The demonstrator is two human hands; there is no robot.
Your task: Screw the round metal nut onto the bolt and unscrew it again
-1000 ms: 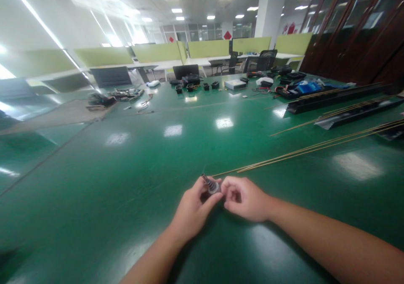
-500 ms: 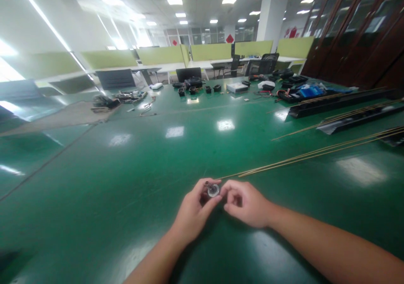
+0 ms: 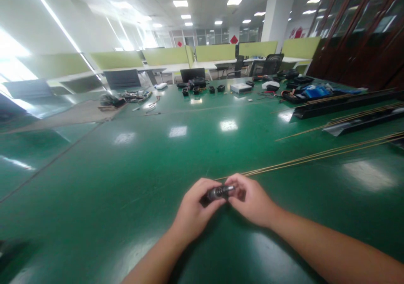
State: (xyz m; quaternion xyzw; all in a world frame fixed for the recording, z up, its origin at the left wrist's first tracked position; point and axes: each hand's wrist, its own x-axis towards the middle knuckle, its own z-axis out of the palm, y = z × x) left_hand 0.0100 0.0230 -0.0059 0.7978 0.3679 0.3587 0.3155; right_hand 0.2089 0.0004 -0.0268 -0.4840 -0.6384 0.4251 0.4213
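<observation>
Between the thumb and fingers of my left hand [image 3: 197, 204] is a small dark cylindrical part [image 3: 217, 192] with a narrower shiny metal end. It lies sideways, its metal end pointing right; its exact kind is too small and blurred to tell. My right hand [image 3: 252, 200] is curled round that metal end, thumb below and fingers above. How firmly the right fingers press on it is partly hidden. Both hands are held close together just over the green tabletop [image 3: 142, 229]. Thin brass-coloured rods [image 3: 303, 157] lie just beyond my right hand.
Black channel-shaped trays [image 3: 341, 104] with more rods stand at the right. Along the far edge are several small black boxes [image 3: 196, 90], a white box [image 3: 240, 87] and a blue bag [image 3: 315, 91] among tools. A beige sheet [image 3: 75, 115] bearing clutter lies at the left.
The dark part has turned from showing its round end to lying sideways, metal end to the right. My right hand has closed in on that end. The view has shifted slightly.
</observation>
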